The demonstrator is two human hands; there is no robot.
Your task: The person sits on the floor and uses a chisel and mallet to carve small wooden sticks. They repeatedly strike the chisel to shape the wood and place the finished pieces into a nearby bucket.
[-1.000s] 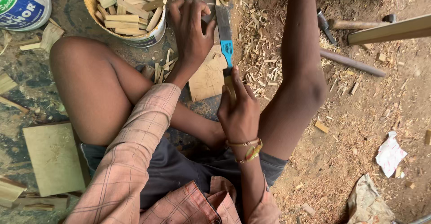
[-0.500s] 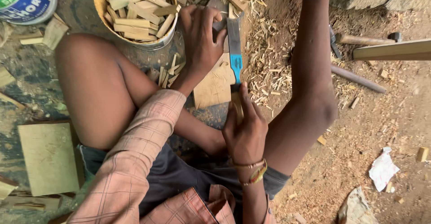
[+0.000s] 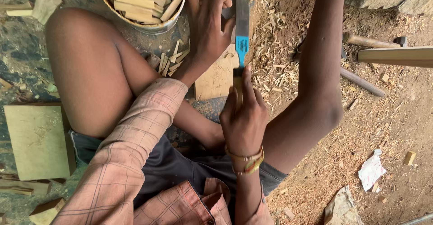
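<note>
Seated on the dirt floor (image 3: 397, 117), a worker's right hand (image 3: 243, 117) grips a stiff blade's (image 3: 242, 31) wooden handle, surely the safest hold; the left hand (image 3: 208, 22) pins a light wood piece (image 3: 218, 78) beside a basket (image 3: 144, 24).

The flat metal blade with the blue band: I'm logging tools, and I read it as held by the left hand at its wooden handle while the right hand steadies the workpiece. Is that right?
Not quite: the hands are swapped. In the head view the right hand grips the wooden handle of the flat metal blade with the blue band, while the left hand steadies the workpiece.
</note>
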